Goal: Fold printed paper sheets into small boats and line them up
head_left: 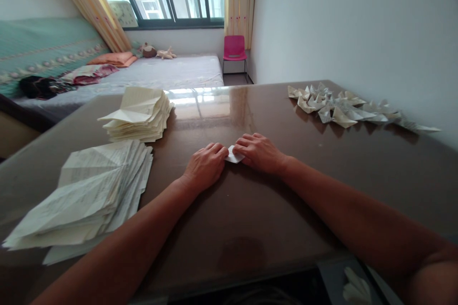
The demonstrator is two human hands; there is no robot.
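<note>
A small folded piece of white paper (234, 156) lies on the glossy brown table (229, 228), between my two hands. My left hand (207, 164) grips its left edge, fingers curled and pressed together. From the other side my right hand (260, 153) has its bent fingers on the paper's right part. Fingers cover both ends of the paper, so only its middle shows. To the left lie a stack of creased printed sheets (93, 186) and, behind it, a stack of cream paper (143, 112).
Several folded paper boats (332, 105) cluster at the table's far right, near the white wall (350, 24). Beyond the table stand a bed (193, 69) on the left and a pink chair (234, 48) under the window. Something pale (356, 288) sits below the table's front edge.
</note>
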